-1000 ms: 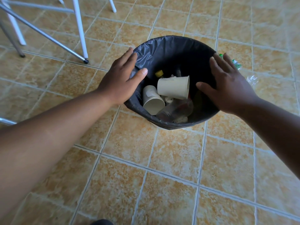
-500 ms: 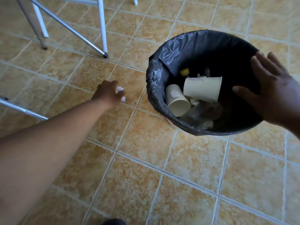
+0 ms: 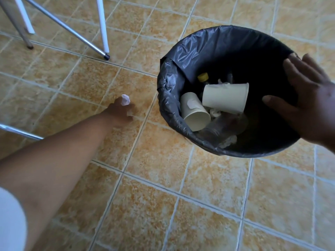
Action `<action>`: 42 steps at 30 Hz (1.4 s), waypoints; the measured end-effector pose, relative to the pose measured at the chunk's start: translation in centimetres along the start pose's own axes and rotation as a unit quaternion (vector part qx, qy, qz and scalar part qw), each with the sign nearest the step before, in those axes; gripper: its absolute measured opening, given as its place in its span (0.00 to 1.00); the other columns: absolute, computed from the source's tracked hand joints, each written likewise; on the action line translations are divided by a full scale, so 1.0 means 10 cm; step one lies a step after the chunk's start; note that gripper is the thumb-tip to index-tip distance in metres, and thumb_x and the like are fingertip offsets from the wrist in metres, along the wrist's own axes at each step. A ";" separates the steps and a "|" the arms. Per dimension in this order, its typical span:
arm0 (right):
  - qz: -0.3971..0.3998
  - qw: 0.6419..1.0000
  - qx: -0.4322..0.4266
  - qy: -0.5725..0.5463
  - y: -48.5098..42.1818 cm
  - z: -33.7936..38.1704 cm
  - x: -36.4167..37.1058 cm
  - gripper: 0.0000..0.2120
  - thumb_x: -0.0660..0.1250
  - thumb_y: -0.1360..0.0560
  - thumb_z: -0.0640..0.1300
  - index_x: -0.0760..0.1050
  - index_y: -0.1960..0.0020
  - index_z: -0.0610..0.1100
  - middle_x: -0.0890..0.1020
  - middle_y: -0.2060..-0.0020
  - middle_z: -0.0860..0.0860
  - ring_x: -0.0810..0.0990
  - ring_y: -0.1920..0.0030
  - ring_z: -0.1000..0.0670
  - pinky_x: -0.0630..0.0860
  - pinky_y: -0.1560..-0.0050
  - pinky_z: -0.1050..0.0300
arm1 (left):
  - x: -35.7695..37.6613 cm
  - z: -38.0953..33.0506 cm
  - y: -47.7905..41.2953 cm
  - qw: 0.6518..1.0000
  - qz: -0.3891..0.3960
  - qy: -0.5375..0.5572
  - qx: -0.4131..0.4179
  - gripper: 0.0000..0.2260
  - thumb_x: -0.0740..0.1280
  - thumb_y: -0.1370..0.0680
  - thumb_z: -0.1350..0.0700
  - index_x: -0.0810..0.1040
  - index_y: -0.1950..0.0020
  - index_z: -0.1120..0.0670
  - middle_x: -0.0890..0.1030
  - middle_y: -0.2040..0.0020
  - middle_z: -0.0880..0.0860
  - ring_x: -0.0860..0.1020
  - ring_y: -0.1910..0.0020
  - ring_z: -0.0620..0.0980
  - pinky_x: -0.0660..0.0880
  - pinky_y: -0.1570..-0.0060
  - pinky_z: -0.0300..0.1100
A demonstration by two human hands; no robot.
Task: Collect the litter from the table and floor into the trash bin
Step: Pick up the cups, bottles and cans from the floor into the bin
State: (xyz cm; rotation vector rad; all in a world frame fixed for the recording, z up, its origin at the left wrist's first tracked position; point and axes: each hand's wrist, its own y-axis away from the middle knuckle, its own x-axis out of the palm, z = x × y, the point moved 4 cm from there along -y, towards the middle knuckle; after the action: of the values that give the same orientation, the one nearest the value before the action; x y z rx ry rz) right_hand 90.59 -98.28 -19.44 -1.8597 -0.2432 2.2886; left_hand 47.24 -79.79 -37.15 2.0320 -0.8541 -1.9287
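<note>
Pinching a crumpled paper wad (image 3: 125, 100) at floor level, the left hand (image 3: 121, 113) curls its fingers around the scrap at centre left of the frame, just beside the bin (image 3: 174, 98). Whether the wad is off the tiles yet cannot be told. The right hand (image 3: 306, 104) hovers flat and unclenched, grasping nothing, over the bin's right rim at the right edge of the frame. Inside the black liner lie two paper cups (image 3: 224, 97), a yellow cap (image 3: 202, 77) and clear plastic (image 3: 219, 127).

Doing this step well likely means closing the fingers fully round the light wad so that it does not slip, carrying it the short way right over the rim, and letting go only once it is above the liner's mouth. The free hand could steady the bin if it tips.

Tan glazed tiles (image 3: 163, 205) with pale grout cover the floor. Metal and white furniture legs (image 3: 102, 24) stand at upper left, and another metal bar (image 3: 20, 132) crosses the left edge.
</note>
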 end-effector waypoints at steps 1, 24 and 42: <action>0.002 1.000 -0.001 0.000 0.00 0.01 -0.01 0.42 0.57 0.24 0.68 0.60 0.23 0.36 0.64 0.25 0.38 0.61 0.25 0.36 0.64 0.29 0.34 | 0.00 0.00 -0.03 1.000 -0.012 0.018 0.005 0.16 0.64 0.23 0.47 0.71 0.36 0.42 0.57 0.24 0.58 0.66 0.30 0.62 0.68 0.37 0.48; 0.048 0.997 0.051 -0.008 0.04 0.20 -0.13 0.43 0.58 0.27 0.63 0.56 0.21 0.38 0.58 0.21 0.42 0.51 0.21 0.42 0.58 0.26 0.40 | -1.04 -1.03 0.54 0.906 -0.359 0.213 0.076 0.20 0.63 0.20 0.50 0.71 0.30 0.57 0.68 0.34 0.63 0.71 0.36 0.57 0.65 0.36 0.39; 0.044 0.997 0.058 -0.005 0.07 0.23 -0.16 0.39 0.63 0.23 0.58 0.54 0.21 0.38 0.57 0.21 0.42 0.48 0.20 0.43 0.54 0.25 0.45 | -1.25 -2.25 1.54 0.910 -0.273 0.063 0.305 0.13 0.65 0.21 0.45 0.81 0.39 0.44 0.75 0.34 0.55 0.68 0.31 0.53 0.65 0.35 0.47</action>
State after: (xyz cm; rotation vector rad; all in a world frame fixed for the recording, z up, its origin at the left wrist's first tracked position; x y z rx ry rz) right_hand 88.62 -99.36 -17.61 -1.8368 -0.0291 2.3140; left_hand 65.29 -90.82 -15.79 3.0025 -1.0320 -1.8943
